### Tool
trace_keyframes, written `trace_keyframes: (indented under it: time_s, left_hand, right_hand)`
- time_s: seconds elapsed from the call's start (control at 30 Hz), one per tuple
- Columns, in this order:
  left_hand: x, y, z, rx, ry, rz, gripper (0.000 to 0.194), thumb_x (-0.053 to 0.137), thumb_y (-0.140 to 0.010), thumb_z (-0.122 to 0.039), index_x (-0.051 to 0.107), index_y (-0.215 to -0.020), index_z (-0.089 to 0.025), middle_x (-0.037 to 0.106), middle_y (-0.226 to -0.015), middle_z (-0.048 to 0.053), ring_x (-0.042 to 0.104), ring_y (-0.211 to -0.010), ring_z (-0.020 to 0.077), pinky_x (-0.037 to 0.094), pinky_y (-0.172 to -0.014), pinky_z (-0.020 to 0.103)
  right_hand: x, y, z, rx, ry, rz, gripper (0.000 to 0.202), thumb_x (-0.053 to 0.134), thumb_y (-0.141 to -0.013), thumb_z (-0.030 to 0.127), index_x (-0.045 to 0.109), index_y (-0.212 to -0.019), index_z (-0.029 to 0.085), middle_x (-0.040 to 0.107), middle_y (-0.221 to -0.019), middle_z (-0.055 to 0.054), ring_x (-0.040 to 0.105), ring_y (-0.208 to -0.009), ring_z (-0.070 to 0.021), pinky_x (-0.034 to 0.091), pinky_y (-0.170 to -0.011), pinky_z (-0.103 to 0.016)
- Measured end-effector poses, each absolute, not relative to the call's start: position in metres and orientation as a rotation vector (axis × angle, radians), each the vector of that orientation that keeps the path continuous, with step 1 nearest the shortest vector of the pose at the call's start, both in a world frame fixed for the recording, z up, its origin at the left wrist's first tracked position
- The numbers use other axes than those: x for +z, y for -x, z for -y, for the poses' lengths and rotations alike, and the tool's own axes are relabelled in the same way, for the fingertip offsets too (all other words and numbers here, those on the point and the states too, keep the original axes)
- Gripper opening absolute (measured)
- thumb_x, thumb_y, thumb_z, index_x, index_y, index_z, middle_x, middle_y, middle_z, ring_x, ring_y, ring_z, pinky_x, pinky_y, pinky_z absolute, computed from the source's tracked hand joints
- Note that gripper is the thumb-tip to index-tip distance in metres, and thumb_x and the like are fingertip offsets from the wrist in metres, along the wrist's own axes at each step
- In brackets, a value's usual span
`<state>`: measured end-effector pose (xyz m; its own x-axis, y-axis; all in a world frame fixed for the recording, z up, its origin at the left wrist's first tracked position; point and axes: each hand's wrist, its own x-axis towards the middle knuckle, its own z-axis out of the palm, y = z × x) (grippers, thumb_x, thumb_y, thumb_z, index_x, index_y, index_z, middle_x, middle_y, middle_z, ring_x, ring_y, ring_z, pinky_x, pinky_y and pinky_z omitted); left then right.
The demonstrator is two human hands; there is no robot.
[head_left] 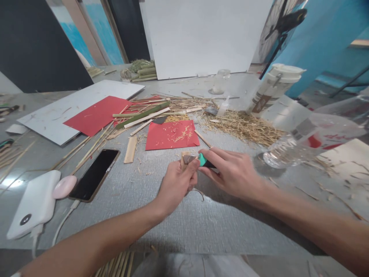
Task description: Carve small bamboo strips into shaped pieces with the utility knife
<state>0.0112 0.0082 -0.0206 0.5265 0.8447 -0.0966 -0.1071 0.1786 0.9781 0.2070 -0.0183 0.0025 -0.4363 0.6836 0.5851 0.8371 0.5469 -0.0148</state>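
Green and black, a cutter [202,159] sits in the closed right hand [235,169], its grey blade [189,158] against the pale strip [184,153] that the left hand [178,177] pinches; from where I stand, the left thumb seems set there to steady things. Curled shavings [184,135] lie on the red sheet [155,141] just beyond, perhaps placed to catch them. Dried stalks [245,127] crowd the far right, a phone [93,175] flanks the left, a clear bottle [281,156] the right. Most elbow room lies towards the tabletop's [225,234] near edge.
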Motion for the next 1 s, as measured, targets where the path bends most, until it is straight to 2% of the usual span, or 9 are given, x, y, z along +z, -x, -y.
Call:
trace_keyframes:
  time_s: [0.27, 0.47, 0.57, 0.7, 0.87, 1.0]
  left_hand:
    - [-0.024, -0.013, -0.006, 0.803, -1.144, -0.773, 0.073, 0.066, -0.094, -0.075, 0.04, -0.053, -0.021, 0.03, -0.045, -0.008, 0.024, -0.039, 0.0051, 0.016, -0.04, 0.024]
    - [-0.024, -0.013, -0.003, 0.792, -1.186, -0.777, 0.078, 0.051, -0.098, -0.081, 0.039, -0.05, -0.021, 0.028, -0.043, -0.007, 0.022, -0.039, 0.0053, 0.014, -0.041, 0.025]
    - [-0.021, -0.013, -0.005, 0.732, -1.157, -0.734, 0.077, 0.057, -0.096, -0.08, 0.04, -0.048, -0.021, 0.028, -0.041, -0.007, 0.022, -0.037, 0.0055, 0.013, -0.039, 0.026]
    - [-0.019, -0.014, -0.006, 0.688, -1.135, -0.71, 0.075, 0.067, -0.092, -0.075, 0.041, -0.047, -0.022, 0.029, -0.04, -0.007, 0.025, -0.037, 0.0053, 0.014, -0.04, 0.026]
    - [-0.016, -0.013, -0.007, 0.688, -1.127, -0.723, 0.073, 0.069, -0.092, -0.073, 0.041, -0.049, -0.022, 0.029, -0.041, -0.008, 0.023, -0.037, 0.0052, 0.013, -0.04, 0.027]
    - [-0.013, -0.011, -0.009, 0.673, -1.219, -0.779, 0.072, 0.066, -0.094, -0.073, 0.042, -0.051, -0.021, 0.031, -0.041, -0.008, 0.024, -0.038, 0.0048, 0.016, -0.041, 0.025]
  right_hand:
    - [0.0, -0.203, 0.02, -0.355, 1.258, 2.232, 0.034, 0.049, -0.114, 0.046, 0.065, -0.107, 0.017, 0.069, -0.08, -0.003, 0.064, -0.066, -0.0168, 0.036, -0.058, -0.03]
    - [0.001, -0.198, 0.019, -0.109, 1.296, 2.15, 0.034, 0.049, -0.115, 0.048, 0.064, -0.109, 0.018, 0.073, -0.086, -0.005, 0.064, -0.065, -0.0162, 0.035, -0.058, -0.029]
    - [0.004, -0.206, 0.014, -0.09, 1.233, 2.199, 0.032, 0.05, -0.114, 0.048, 0.064, -0.106, 0.02, 0.073, -0.086, -0.006, 0.064, -0.067, -0.0169, 0.034, -0.058, -0.03]
    - [0.012, -0.22, 0.008, -0.171, 1.193, 2.284, 0.031, 0.048, -0.114, 0.045, 0.065, -0.111, 0.02, 0.075, -0.09, -0.007, 0.066, -0.072, -0.0183, 0.034, -0.06, -0.031]
    - [0.02, -0.227, 0.006, -0.35, 1.14, 2.377, 0.033, 0.05, -0.113, 0.046, 0.069, -0.111, 0.018, 0.068, -0.08, -0.003, 0.058, -0.064, -0.0162, 0.029, -0.057, -0.033]
    - [0.021, -0.227, 0.006, -0.38, 1.12, 2.415, 0.036, 0.047, -0.114, 0.046, 0.069, -0.108, 0.019, 0.067, -0.079, -0.003, 0.057, -0.064, -0.0158, 0.028, -0.057, -0.033]
